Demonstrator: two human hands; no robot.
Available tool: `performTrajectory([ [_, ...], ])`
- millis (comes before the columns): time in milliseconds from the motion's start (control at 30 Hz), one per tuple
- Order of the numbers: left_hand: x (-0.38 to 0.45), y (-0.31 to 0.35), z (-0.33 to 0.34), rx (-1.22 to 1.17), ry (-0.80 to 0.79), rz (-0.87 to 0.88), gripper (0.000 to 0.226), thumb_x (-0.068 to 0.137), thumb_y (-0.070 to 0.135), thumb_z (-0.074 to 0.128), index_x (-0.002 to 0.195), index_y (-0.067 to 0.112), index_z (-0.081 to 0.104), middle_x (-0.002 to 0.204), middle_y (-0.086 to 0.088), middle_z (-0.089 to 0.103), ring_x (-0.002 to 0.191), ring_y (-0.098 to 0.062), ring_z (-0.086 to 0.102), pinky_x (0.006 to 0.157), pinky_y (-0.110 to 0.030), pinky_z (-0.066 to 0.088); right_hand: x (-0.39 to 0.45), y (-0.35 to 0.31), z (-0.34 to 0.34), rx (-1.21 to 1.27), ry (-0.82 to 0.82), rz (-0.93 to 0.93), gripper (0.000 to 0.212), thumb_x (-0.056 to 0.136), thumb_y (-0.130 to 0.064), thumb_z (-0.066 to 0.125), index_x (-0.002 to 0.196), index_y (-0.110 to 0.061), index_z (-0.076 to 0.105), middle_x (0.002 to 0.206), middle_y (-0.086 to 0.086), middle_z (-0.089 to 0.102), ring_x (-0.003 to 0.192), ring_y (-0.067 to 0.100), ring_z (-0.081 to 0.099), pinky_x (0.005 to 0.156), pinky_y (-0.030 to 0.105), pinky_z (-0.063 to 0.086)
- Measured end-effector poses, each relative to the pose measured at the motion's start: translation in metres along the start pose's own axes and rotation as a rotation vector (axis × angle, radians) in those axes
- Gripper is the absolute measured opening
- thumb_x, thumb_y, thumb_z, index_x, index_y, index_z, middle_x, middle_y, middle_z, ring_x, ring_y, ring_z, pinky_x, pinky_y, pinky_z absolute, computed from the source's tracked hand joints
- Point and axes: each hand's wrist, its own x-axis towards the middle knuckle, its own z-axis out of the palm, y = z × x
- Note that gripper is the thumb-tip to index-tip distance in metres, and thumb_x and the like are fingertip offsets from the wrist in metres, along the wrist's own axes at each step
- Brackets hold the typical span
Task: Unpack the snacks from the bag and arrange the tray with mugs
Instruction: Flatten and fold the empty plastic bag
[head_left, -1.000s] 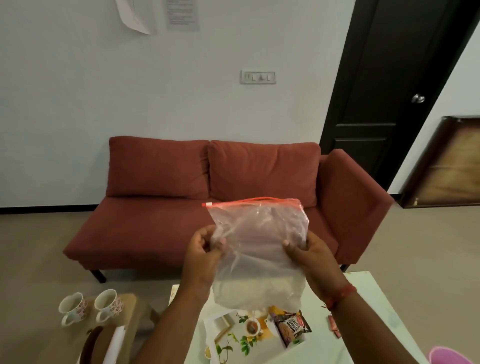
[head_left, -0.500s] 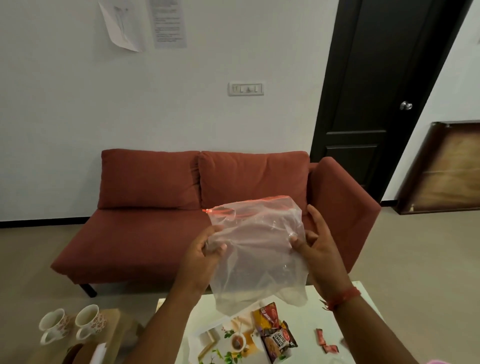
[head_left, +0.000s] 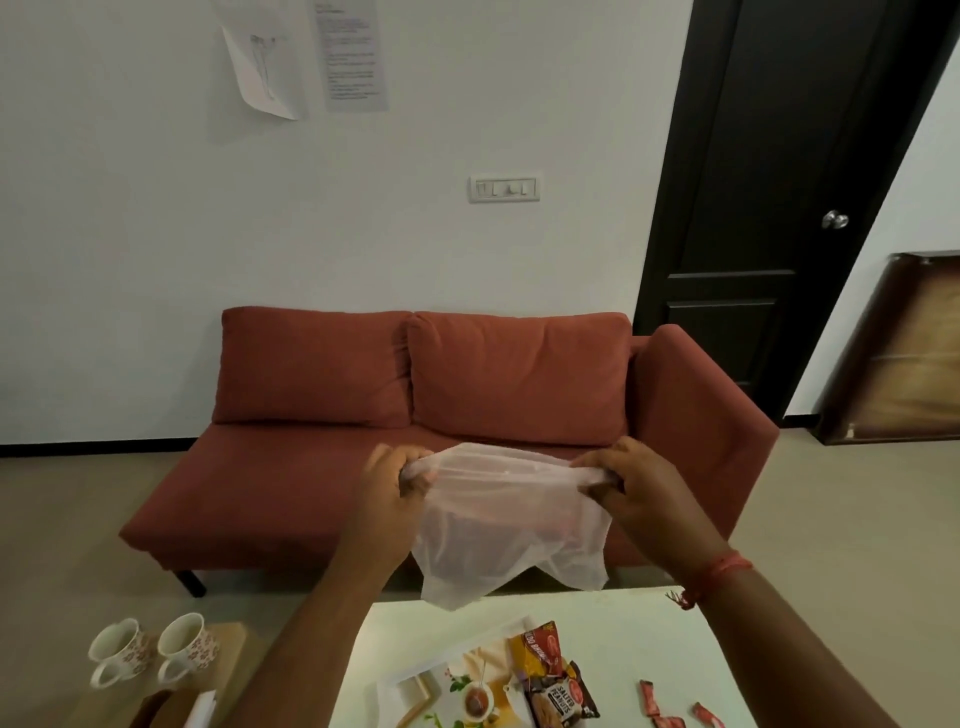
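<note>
Both hands hold a clear plastic zip bag (head_left: 506, 525) up over the far edge of the white table (head_left: 613, 639). My left hand (head_left: 387, 499) pinches its top left corner and my right hand (head_left: 631, 493) pinches its top right corner, so the bag hangs stretched between them and looks empty. Below, a printed tray (head_left: 452, 691) lies on the table with snack packets (head_left: 550, 675) on it, one labelled salted peanuts. Small red wrapped sweets (head_left: 662, 709) lie to the right. Two floral mugs (head_left: 156, 649) stand on a wooden stool at lower left.
A red sofa (head_left: 415, 415) stands against the white wall just beyond the table. A black door (head_left: 769, 208) is at the right, with a brown framed board (head_left: 904, 353) leaning beside it. The wooden stool (head_left: 228, 654) sits left of the table.
The bag was held upright by its sides; now both hands have shifted to its top corners and pulled it wide and lower. The view has tilted up and back.
</note>
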Motion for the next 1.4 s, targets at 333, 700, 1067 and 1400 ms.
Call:
performTrajectory([
  [333, 0.010, 0.020, -0.011, -0.176, 0.003, -0.136, 0.019, 0.102, 0.025, 0.046, 0.096, 0.010, 0.055, 0.085, -0.011, 0.060, 0.069, -0.010, 0.050, 0.057, -0.014, 0.043, 0.011, -0.010, -0.006, 0.357, 0.040, 0.081, 0.006, 0.094, -0.011, 0.060, 0.092, -0.013, 0.065, 0.089, -0.002, 0.067, 0.080, 0.014, 0.065, 0.064, 0.022, 0.058],
  [700, 0.030, 0.049, -0.011, -0.147, -0.222, 0.077, 0.008, 0.097, 0.031, 0.055, 0.104, 0.033, 0.059, 0.090, 0.014, 0.064, 0.075, 0.007, 0.060, 0.060, -0.010, 0.047, 0.037, -0.044, -0.007, 0.139, -0.536, -0.047, 0.059, 0.081, -0.049, 0.072, 0.135, -0.039, 0.049, 0.122, -0.022, 0.060, 0.106, 0.003, 0.062, 0.088, 0.019, 0.053],
  [1067, 0.018, 0.040, -0.015, -0.475, 0.195, -0.178, 0.046, 0.088, 0.053, 0.059, 0.123, 0.028, 0.044, 0.118, 0.008, 0.057, 0.107, -0.009, 0.058, 0.084, -0.027, 0.046, 0.048, -0.040, 0.034, 0.513, 0.105, 0.225, 0.016, 0.090, -0.027, 0.067, 0.105, -0.023, 0.064, 0.098, -0.006, 0.069, 0.088, 0.012, 0.068, 0.075, 0.031, 0.060],
  [1400, 0.015, 0.028, 0.007, -0.880, -0.262, -0.469, 0.036, 0.088, 0.040, 0.066, 0.116, 0.018, 0.065, 0.103, -0.002, 0.077, 0.095, -0.021, 0.073, 0.084, -0.042, 0.058, 0.047, -0.057, 0.052, 0.808, 0.201, 0.263, 0.009, 0.090, -0.019, 0.068, 0.096, -0.026, 0.066, 0.093, -0.004, 0.075, 0.085, 0.014, 0.072, 0.071, 0.030, 0.061],
])
